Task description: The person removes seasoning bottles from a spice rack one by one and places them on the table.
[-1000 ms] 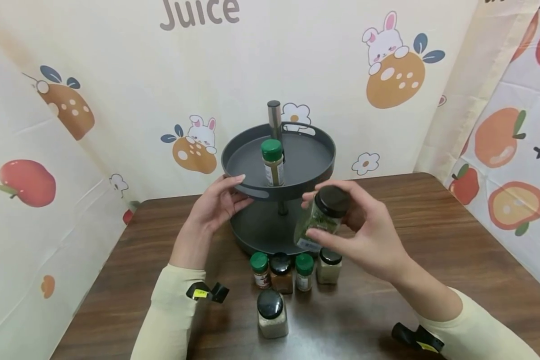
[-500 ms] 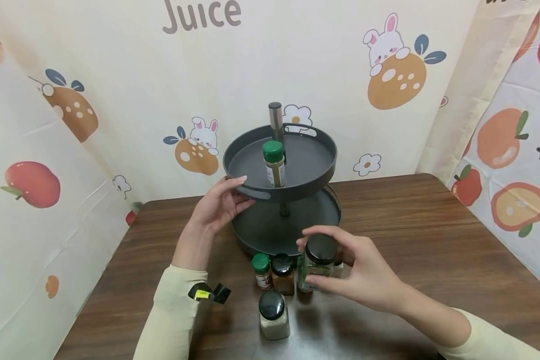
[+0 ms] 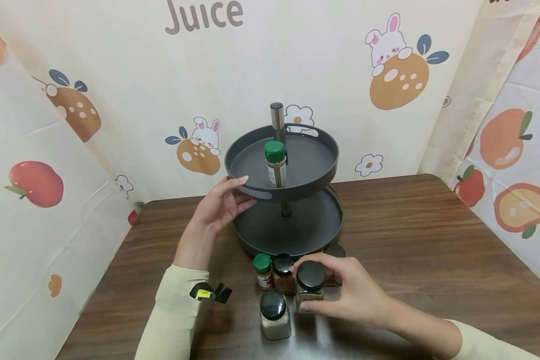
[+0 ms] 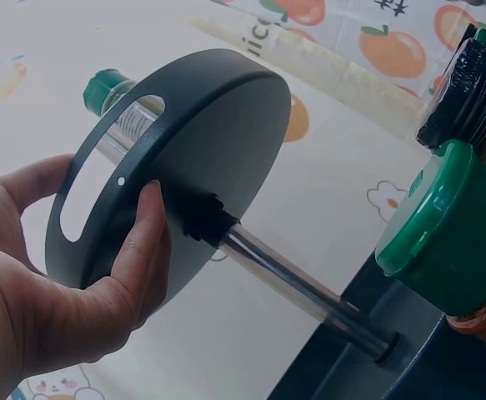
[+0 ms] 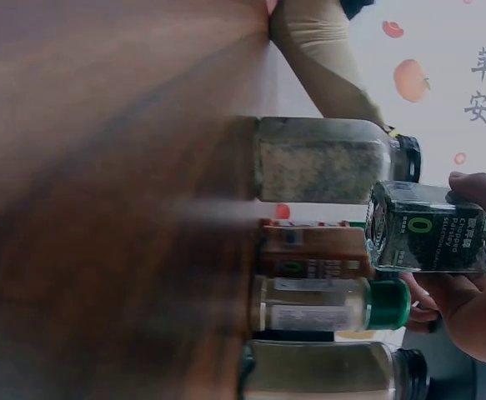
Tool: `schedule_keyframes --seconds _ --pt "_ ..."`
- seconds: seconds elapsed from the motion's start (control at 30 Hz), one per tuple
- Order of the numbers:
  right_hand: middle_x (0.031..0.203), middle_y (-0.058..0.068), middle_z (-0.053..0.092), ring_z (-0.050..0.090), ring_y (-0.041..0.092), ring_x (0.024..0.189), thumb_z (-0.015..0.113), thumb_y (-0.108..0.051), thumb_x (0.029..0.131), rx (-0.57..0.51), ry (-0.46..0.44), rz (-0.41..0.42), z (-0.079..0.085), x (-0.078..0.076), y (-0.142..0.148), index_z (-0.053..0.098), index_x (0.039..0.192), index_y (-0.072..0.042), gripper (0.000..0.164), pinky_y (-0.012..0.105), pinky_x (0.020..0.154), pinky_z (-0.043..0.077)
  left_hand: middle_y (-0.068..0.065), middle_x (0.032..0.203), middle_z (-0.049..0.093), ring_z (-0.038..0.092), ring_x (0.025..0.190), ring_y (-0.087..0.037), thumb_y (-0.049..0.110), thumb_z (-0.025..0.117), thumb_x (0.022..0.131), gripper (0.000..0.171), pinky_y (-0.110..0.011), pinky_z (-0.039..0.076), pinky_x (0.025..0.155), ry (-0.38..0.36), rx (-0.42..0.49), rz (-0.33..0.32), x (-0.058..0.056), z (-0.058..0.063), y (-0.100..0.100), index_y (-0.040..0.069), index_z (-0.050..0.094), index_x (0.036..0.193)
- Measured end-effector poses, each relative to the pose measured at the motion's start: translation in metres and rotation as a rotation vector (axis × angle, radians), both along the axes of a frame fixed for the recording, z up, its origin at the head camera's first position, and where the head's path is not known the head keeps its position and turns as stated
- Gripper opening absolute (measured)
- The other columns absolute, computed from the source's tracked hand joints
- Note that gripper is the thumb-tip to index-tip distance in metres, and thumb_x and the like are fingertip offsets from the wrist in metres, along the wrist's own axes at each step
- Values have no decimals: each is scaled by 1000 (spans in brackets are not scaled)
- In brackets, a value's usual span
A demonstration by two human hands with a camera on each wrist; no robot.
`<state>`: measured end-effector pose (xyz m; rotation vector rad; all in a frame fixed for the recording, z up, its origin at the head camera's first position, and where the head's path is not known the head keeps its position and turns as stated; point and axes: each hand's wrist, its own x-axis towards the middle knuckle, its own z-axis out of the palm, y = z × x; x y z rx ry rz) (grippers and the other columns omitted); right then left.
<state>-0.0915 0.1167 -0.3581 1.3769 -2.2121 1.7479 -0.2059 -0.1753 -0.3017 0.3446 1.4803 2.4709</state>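
Observation:
My left hand grips the rim of the upper tray of a dark two-tier stand, thumb over the edge and fingers beneath. My right hand holds a square glass jar of chopped parsley with a black lid. In the right wrist view its base hangs above the table. Around it stand a black-lidded jar of pale seasoning, a green-capped spice bottle, a black-lidded brown spice jar and another black-lidded jar. A second green-capped bottle is hidden in the head view.
One green-capped spice bottle stands upright on the upper tray. Below is the stand's lower tray, joined by a metal pole. The wooden table meets a printed cloth backdrop behind.
The parsley jar in my right hand has come down and nearer, from in front of the stand to over the row of spices, and is now more upright. My left hand stays on the tray.

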Motion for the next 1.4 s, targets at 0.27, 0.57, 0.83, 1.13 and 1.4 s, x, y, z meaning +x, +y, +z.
schedule_keyframes --seconds 0.27,0.57,0.83,1.13,1.4 --pt "117 9 68 65 19 104 85 -14 77 32 -13 24 -14 -1 1 59 127 -9 57 34 82 61 -7 99 67 67 91 -23 14 59 98 59 -36 60 85 3 -6 3 -1 0 0 6 29 149" --pt "120 4 68 65 18 106 84 -12 77 108 -15 35 -22 -1 0 59 127 -13 55 36 86 59 -7 101 68 67 92 -24 14 58 98 61 -35 60 84 8 -17 4 0 1 1 5 28 150" --pt "119 -5 66 62 10 107 86 -25 76 274 -72 16 -24 1 -3 60 120 -22 51 39 88 59 -8 103 68 67 93 -24 14 58 98 63 -36 60 86 17 -21 1 2 3 0 5 27 151" --pt "115 -8 67 63 6 102 87 -30 74 335 -7 -4 -26 2 -3 59 119 -22 53 36 85 58 -7 103 68 67 93 -24 15 59 98 63 -36 59 86 10 -18 4 1 0 0 5 26 151" --pt "115 -14 66 61 3 98 78 -56 72 416 50 -22 -25 0 -1 57 122 -27 61 35 82 56 -6 100 69 68 92 -23 15 59 98 62 -36 60 85 13 -19 0 1 1 1 5 28 150"
